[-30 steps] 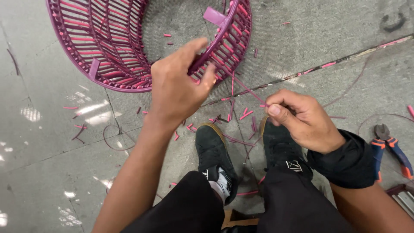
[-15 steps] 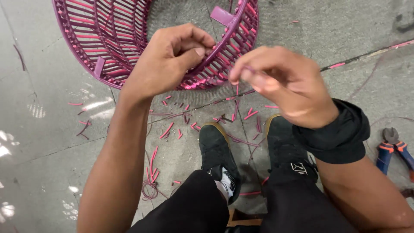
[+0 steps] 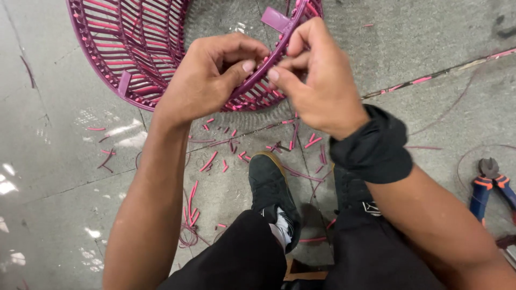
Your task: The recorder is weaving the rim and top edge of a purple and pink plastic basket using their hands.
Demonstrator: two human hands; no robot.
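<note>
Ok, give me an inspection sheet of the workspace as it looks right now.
Surface: grey concrete floor, glossy in patches.
Job's things: magenta woven-cord basket frame; both hands meet at its near rim.
Clutter: short pink cord offcuts scattered on the floor; blue-and-orange-handled pliers at right.
Grippers: left hand pinching the rim; right hand pinching beside it, black wrist cuff.
Cables: thin loose cord strands lying on the floor.
Surroundings: person's black shoes and dark trousers below; nothing else seen.
</note>
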